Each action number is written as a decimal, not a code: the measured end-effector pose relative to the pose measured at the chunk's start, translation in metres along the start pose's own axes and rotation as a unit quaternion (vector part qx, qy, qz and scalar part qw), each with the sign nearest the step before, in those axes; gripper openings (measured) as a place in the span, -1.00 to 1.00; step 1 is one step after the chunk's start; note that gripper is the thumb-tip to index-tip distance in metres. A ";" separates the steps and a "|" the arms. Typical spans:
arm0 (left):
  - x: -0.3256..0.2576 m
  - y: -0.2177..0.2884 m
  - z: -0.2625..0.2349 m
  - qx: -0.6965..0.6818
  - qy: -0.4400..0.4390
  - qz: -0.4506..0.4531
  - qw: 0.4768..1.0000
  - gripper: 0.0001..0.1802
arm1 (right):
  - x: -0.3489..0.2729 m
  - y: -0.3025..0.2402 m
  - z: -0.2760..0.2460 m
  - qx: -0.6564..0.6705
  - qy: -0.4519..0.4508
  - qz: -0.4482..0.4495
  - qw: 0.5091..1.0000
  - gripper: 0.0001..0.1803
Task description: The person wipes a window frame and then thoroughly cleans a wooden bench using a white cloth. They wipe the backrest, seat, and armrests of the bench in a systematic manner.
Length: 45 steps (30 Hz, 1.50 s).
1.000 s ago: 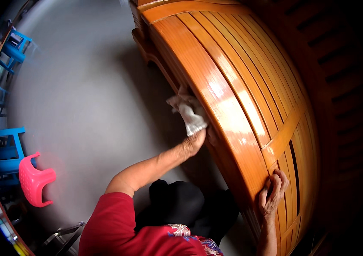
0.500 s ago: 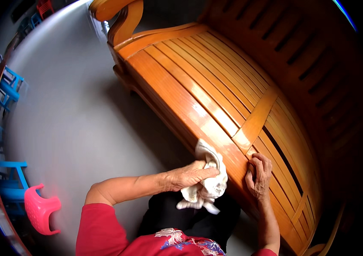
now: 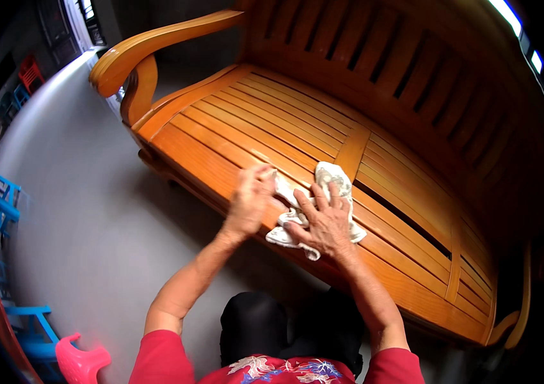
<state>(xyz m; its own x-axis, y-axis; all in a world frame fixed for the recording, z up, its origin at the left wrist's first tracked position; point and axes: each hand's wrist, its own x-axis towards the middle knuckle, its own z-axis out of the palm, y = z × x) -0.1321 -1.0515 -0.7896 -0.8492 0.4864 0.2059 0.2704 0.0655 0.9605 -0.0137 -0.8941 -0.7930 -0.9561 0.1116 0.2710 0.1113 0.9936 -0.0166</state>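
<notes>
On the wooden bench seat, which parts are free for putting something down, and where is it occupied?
The seat slats are bare between the curved armrest and the cloth, and again right of the cloth toward the far armrest. The front middle is crowded: the left hand and right hand lie on the cloth.

Right hand [image 3: 324, 221] lies flat on white cloth [image 3: 323, 198] on slatted wooden bench [image 3: 221, 128]; left hand [image 3: 249, 201] grips cloth's edge.
</notes>
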 end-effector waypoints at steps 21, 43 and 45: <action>0.087 -0.064 -0.107 0.557 -0.084 0.096 0.820 -0.17 | 0.131 0.157 0.073 -0.049 0.104 0.357 0.927 -0.62; 0.093 -0.058 -0.110 0.523 -0.085 0.095 0.843 -0.11 | 0.114 0.219 0.094 -0.138 0.106 0.464 0.869 -0.75; 0.094 -0.056 -0.108 0.521 -0.092 0.084 0.844 -0.12 | 0.136 0.214 0.099 -0.168 0.088 0.515 0.836 -0.76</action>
<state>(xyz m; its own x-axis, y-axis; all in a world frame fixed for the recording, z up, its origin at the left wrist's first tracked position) -0.2758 -1.1041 -0.8035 -0.7000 0.6863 0.1973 0.7139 0.6664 0.2149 -0.1467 -0.6654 -0.8551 -0.2558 0.8724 0.4165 0.9487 0.3093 -0.0653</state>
